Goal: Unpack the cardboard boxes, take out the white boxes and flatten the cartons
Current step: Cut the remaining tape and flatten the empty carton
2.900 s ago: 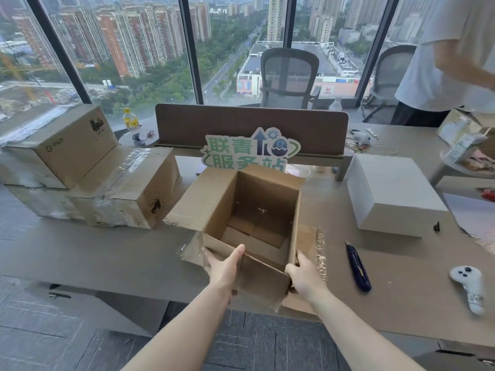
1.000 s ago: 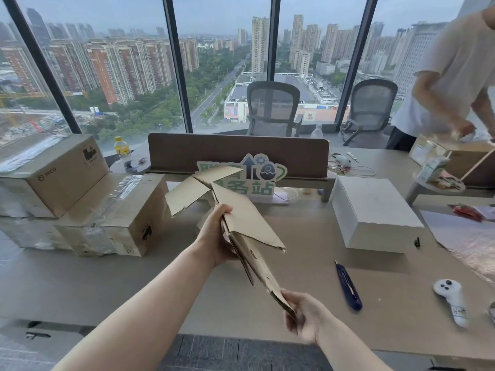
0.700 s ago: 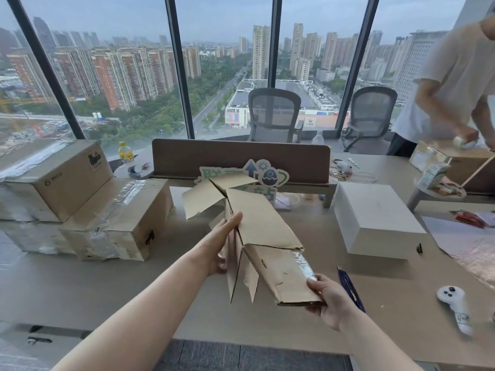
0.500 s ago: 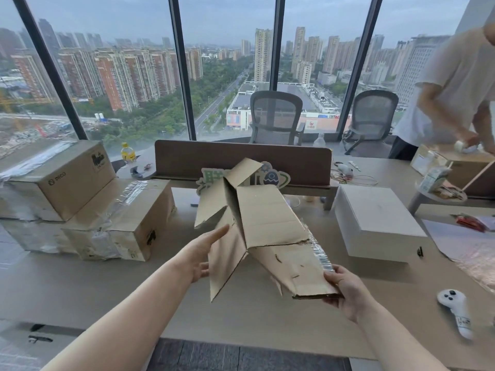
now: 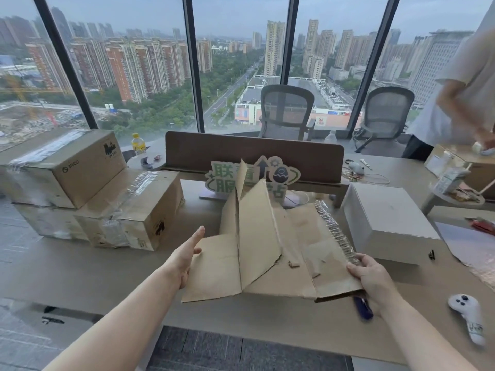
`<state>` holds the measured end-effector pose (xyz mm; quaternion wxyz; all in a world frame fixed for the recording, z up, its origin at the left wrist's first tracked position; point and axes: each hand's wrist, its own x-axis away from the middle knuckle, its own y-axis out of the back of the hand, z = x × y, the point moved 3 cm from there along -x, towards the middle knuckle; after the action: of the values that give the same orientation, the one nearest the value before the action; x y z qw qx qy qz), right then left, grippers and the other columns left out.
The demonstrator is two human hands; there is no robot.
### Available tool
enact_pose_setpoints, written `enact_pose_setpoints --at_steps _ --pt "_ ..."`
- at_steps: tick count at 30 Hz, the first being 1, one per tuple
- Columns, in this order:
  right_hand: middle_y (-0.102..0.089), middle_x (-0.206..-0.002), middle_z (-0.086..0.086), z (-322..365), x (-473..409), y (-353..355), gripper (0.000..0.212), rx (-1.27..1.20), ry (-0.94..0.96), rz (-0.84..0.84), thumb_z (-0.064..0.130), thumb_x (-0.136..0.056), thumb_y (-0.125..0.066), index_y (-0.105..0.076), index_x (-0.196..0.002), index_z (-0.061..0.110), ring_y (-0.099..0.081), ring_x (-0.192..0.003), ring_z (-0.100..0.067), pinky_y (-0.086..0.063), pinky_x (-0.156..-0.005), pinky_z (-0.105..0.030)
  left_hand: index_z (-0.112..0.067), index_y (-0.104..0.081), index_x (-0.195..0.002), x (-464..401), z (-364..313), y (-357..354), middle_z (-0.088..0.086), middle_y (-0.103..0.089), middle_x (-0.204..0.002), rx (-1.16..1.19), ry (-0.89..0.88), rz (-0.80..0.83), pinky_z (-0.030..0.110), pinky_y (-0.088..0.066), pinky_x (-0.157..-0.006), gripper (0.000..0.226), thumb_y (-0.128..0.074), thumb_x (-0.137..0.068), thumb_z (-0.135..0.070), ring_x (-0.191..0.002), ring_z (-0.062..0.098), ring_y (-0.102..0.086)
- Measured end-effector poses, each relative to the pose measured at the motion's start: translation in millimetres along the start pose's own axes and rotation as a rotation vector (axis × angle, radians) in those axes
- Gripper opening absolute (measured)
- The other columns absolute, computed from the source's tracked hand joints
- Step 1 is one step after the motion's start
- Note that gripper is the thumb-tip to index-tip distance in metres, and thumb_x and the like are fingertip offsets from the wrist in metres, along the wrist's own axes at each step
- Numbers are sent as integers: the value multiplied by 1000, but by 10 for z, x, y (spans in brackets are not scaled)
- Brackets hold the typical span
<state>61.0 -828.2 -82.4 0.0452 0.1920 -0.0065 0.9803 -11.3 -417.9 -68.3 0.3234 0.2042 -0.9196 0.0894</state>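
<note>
Carton (image 5: 267, 253) nearly flattened: our right hand (image 5: 375, 279) pinches its corner, left hand (image 5: 184, 253) open; one white box (image 5: 385, 223) out, sealed cartons (image 5: 88, 191) remain.

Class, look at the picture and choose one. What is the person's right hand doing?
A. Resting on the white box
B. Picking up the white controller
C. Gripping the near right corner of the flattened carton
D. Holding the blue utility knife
C: the right hand has its fingers curled round the near right corner of the flattened carton, while the blue utility knife, white box and white controller lie untouched.
</note>
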Motion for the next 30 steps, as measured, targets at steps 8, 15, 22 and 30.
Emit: enact_pose_setpoints --at_steps 8,15,22,30 --pt "-69 -98 -11 -214 17 11 21 128 35 -30 -4 -93 -55 -61 -106 13 -63 -78 -26 -53 -52 -28 -19 -73 -103 -211 254 -35 3 -72 -97 -9 -9 89 48 -46 -103 68 -63 -72 -79 -87 18 -68" --pt "-71 -98 -11 -410 -81 81 20 241 -22 -80 -2 -93 -57 -61 -99 16 -65 -77 -29 -56 -65 -40 -12 -69 -110 -193 326 -207 9 -76 -98 -276 -89 89 47 -56 -90 35 -76 -81 -31 -92 28 -72" --pt "-70 -100 -10 -711 -93 106 19 392 -112 -96 -2 -93 -56 -60 -106 12 -66 -88 -31 -55 -80 -47 -8 -63 -96 -447 600 -176 16 -69 -96 -468 -150 -73 48 -56 -84 29 -59 -69 4 -87 31 -66" --pt "-66 -86 -6 -1080 -63 -300 23 822 -198 33 -1 -80 -54 -55 -100 11 -57 -69 -21 -39 -54 -27 -24 -29 -152 -618 782 106 7 -55 -136 -648 -195 -121 35 -54 -79 85 -65 -77 -4 -105 25 -62"
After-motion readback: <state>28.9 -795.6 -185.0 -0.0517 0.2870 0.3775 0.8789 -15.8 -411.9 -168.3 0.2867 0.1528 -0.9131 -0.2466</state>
